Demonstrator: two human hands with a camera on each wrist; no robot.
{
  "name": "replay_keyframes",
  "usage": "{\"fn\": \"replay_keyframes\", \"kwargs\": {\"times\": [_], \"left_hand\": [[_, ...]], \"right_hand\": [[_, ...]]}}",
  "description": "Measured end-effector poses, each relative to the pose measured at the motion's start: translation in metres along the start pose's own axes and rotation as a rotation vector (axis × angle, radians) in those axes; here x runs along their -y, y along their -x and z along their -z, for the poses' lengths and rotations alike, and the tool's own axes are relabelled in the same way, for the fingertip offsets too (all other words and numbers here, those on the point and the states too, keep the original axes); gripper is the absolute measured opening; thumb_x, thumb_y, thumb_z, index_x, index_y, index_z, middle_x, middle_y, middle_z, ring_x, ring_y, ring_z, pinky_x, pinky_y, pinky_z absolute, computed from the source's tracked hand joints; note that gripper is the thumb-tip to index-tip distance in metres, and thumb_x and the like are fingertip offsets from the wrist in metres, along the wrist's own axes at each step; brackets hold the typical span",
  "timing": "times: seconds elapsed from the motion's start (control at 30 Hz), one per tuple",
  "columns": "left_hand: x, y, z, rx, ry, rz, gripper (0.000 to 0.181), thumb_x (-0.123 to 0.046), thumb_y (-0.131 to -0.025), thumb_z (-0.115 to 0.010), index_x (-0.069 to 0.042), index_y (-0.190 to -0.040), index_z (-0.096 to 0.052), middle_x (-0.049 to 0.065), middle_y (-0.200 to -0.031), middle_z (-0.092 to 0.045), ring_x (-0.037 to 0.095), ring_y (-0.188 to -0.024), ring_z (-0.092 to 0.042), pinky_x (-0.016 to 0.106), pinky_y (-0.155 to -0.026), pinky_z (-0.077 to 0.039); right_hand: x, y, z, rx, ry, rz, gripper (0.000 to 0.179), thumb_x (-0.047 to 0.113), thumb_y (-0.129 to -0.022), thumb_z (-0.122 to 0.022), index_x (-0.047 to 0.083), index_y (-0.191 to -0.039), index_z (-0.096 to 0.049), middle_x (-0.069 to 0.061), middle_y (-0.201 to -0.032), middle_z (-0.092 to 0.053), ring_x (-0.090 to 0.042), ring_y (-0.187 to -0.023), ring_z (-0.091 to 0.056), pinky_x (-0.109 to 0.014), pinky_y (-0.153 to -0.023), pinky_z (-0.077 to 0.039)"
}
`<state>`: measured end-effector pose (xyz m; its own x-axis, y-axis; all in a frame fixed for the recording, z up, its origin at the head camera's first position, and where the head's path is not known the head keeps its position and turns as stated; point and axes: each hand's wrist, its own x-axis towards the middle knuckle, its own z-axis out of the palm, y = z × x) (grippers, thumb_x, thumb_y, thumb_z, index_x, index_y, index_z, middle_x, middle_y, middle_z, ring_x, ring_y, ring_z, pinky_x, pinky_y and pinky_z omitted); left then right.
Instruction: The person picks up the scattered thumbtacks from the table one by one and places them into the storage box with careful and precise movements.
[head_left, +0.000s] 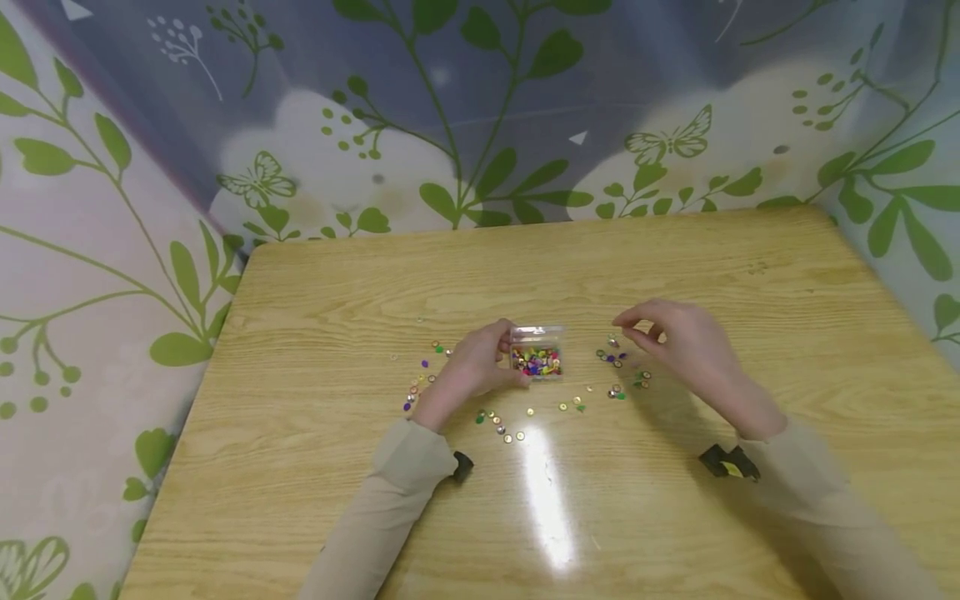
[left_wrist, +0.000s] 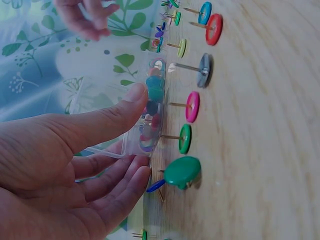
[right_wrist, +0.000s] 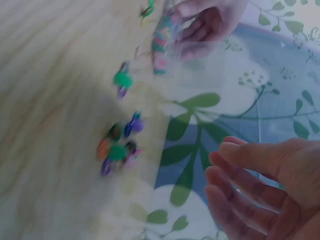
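Observation:
My left hand (head_left: 474, 364) holds a small clear plastic box (head_left: 538, 334) at its left side, thumb at the front wall and fingers behind. The hinged lid stands open at the back. Inside lie many colourful thumbtacks (head_left: 537, 363). My right hand (head_left: 686, 343) hovers right of the box, over a cluster of loose thumbtacks (head_left: 611, 358). Its thumb and forefinger tips are close together, and no tack shows between them. Seen from the left wrist, a green thumbtack (left_wrist: 182, 171) lies near the left fingertips, beside a row of tacks with points sideways in that view.
More loose thumbtacks are scattered on the wooden table (head_left: 337, 500), left of the box by the left wrist and in front of it (head_left: 500, 429). Leaf-patterned curtain (head_left: 487, 108) borders the table at the back and sides. A dark strap piece (head_left: 729, 462) shows at the right cuff.

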<state>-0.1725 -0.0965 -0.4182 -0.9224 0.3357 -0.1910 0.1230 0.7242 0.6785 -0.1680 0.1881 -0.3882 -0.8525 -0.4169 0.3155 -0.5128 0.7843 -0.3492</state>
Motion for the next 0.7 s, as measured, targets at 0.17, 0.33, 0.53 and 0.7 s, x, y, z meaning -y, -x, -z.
{"fn": "replay_keyframes", "kwargs": {"times": [0.17, 0.33, 0.53, 0.7], "left_hand": [[0.0, 0.0, 0.0, -0.002, -0.002, -0.004, 0.057, -0.025, -0.077, -0.089, -0.009, -0.123, -0.059, 0.008, -0.115, -0.065, 0.022, -0.098, -0.059, 0.036, -0.086, -0.053], [0.001, 0.001, 0.0, 0.0, 0.016, -0.002, 0.058, -0.024, -0.077, -0.089, -0.009, -0.125, -0.059, 0.008, -0.116, -0.065, 0.023, -0.102, -0.059, 0.037, -0.09, -0.053], [0.002, 0.001, 0.0, 0.004, 0.021, 0.006, 0.059, -0.025, -0.077, -0.089, -0.009, -0.126, -0.059, 0.009, -0.119, -0.064, 0.025, -0.106, -0.06, 0.039, -0.094, -0.052], [0.001, 0.001, 0.001, 0.004, 0.023, 0.001, 0.061, -0.024, -0.077, -0.089, -0.009, -0.128, -0.059, 0.01, -0.12, -0.065, 0.026, -0.107, -0.06, 0.04, -0.095, -0.052]], "right_hand": [[-0.012, 0.012, 0.006, 0.144, 0.028, -0.073, 0.01, 0.01, -0.088, -0.077, 0.009, -0.099, -0.077, -0.006, -0.092, -0.077, -0.016, -0.067, -0.068, -0.031, -0.053, -0.048], [-0.02, 0.019, 0.004, 0.282, 0.032, -0.126, 0.011, 0.011, -0.085, -0.081, 0.013, -0.094, -0.076, -0.001, -0.086, -0.076, -0.011, -0.064, -0.063, -0.029, -0.052, -0.046], [-0.024, 0.021, -0.001, 0.332, 0.018, -0.158, 0.009, 0.011, -0.083, -0.082, 0.017, -0.088, -0.077, 0.0, -0.084, -0.075, -0.009, -0.062, -0.059, -0.029, -0.053, -0.044], [-0.026, 0.021, -0.003, 0.274, 0.045, -0.169, 0.004, 0.011, -0.09, -0.075, 0.012, -0.087, -0.072, -0.007, -0.083, -0.075, -0.021, -0.068, -0.069, -0.035, -0.054, -0.051]]}}
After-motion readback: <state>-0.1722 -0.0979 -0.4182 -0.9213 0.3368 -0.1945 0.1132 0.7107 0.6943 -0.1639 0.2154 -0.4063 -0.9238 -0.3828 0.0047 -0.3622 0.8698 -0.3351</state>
